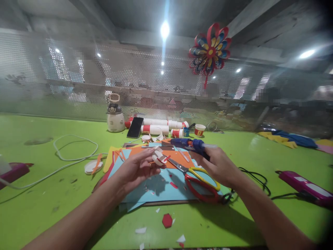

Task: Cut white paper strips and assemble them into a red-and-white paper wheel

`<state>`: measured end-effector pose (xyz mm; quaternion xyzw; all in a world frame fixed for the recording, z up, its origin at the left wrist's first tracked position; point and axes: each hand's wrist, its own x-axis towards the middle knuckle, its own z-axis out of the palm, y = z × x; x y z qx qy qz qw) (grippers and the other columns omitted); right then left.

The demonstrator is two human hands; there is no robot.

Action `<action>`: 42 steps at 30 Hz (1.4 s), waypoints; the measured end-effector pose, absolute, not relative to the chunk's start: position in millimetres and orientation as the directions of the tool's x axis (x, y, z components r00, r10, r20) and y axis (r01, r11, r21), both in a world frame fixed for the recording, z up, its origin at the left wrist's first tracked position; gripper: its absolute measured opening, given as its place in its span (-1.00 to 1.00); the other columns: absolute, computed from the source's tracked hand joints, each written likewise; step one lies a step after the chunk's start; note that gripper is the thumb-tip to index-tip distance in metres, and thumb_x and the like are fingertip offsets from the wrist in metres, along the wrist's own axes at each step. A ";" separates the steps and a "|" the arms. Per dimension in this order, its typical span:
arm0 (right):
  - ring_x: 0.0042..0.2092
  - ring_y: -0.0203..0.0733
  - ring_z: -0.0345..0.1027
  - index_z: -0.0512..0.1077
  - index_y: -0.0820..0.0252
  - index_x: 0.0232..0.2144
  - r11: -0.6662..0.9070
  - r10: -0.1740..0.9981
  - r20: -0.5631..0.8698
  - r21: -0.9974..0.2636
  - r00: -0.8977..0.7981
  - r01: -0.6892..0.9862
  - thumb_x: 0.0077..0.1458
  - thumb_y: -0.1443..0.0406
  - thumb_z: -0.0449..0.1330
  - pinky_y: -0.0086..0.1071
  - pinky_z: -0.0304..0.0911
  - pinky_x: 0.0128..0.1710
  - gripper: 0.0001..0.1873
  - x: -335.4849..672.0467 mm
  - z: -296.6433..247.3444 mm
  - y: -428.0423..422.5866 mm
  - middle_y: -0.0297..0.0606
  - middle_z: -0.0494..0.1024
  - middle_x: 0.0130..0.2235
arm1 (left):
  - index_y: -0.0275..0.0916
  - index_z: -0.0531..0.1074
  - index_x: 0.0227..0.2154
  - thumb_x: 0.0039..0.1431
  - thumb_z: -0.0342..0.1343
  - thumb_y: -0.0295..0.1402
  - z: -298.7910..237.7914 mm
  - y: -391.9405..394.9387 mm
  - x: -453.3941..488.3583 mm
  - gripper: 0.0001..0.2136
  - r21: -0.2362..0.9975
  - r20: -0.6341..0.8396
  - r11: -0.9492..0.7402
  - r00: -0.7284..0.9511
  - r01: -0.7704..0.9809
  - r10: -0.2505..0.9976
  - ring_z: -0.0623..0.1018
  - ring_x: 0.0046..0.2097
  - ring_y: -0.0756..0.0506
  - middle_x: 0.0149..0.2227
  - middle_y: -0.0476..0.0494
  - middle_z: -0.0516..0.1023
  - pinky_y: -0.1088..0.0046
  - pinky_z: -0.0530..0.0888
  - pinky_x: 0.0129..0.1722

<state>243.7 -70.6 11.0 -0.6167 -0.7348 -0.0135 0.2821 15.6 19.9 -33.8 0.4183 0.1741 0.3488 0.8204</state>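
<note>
Between the fingers and thumb of my left hand (140,166) is a small white paper piece (158,157) with a red strip on it. My right hand (218,165) is wrapped round a blue glue gun (186,142), its nozzle end pointing left above the paper stack; a clear glue stick (210,146) sticks out at its back. Below both hands lie scissors (199,178) with one yellow and one red handle, on light blue paper (145,192). Orange sheets (137,152) show behind. Red and white scraps are scattered on the blue paper.
A bottle (116,119), a phone (135,127), stacked paper cups (156,130) and a single cup (199,130) stand or lie at the back. A red hexagon (167,220) lies in front. Purple power strips (304,184) and cables lie at the sides. A paper flower (210,52) hangs above.
</note>
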 end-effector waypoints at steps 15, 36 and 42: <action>-0.18 -0.17 0.40 0.40 0.24 -0.16 -0.268 0.933 0.240 -0.039 0.269 0.963 0.17 0.21 0.12 -0.21 0.33 -0.20 -0.75 355.0 -34.9 -0.7 -0.22 0.47 -0.13 | -0.33 0.46 -0.21 0.08 0.12 -0.42 -29.5 16.5 13.5 -0.80 0.838 0.007 0.356 0.662 -0.413 0.750 0.54 -0.34 -0.05 -0.31 -0.20 0.54 0.45 0.49 -0.37; -0.33 -0.21 0.37 0.51 0.21 -0.44 0.427 0.902 0.067 0.018 -0.428 0.904 0.07 0.19 0.13 -0.42 0.15 -0.39 -0.77 207.4 -17.2 -58.6 -0.22 0.54 -0.33 | -0.34 0.45 -0.24 0.04 0.15 -0.40 -24.1 27.5 6.4 -0.80 0.871 0.018 0.266 0.566 -0.414 0.824 0.54 -0.34 -0.05 -0.38 -0.12 0.54 0.47 0.47 -0.39; -0.36 -0.13 0.38 0.52 0.31 -0.47 0.415 0.907 0.022 0.120 -0.420 0.902 0.04 0.37 0.09 -0.38 0.07 -0.47 -0.80 201.5 -32.7 -56.3 -0.07 0.55 -0.36 | -0.33 0.46 -0.25 0.02 0.18 -0.38 -24.9 27.9 7.2 -0.79 0.872 -0.009 0.294 0.587 -0.391 0.809 0.55 -0.34 -0.03 -0.37 -0.10 0.54 0.52 0.47 -0.41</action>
